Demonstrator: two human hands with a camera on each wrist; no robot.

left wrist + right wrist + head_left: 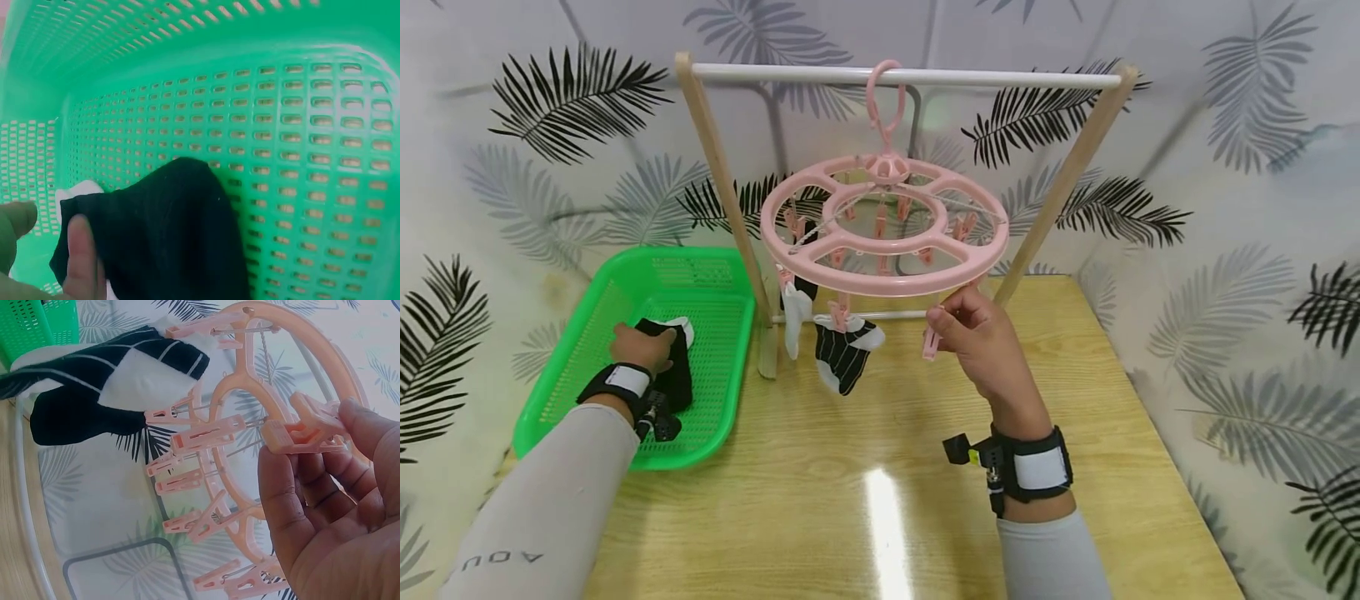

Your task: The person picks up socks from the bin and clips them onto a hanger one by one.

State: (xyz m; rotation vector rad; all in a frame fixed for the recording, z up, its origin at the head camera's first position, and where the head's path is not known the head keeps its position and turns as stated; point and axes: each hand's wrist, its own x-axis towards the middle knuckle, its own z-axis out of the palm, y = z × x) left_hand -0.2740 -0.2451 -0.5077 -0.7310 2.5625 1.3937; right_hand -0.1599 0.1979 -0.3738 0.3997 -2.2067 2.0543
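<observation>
My left hand [643,348] is inside the green basket [741,333], over a black sock [679,379]. In the left wrist view one finger [81,256] rests on the black cloth, and the thumb stands apart from it. A white piece [84,189] shows beside the cloth. My right hand [988,337] pinches a pink clothespin [931,343] at the near right side of the pink round hanger [887,286]. The right wrist view shows that clothespin [306,428] between thumb and fingers, with no cloth in it.
The hanger hooks over a white rod [1000,79] on a wooden frame [718,158]. A black-and-white striped sock [846,354], a white sock [796,317] and a black one [805,292] hang at its left. Several other clothespins dangle below the rings. Everything stands on a wooden table [790,500].
</observation>
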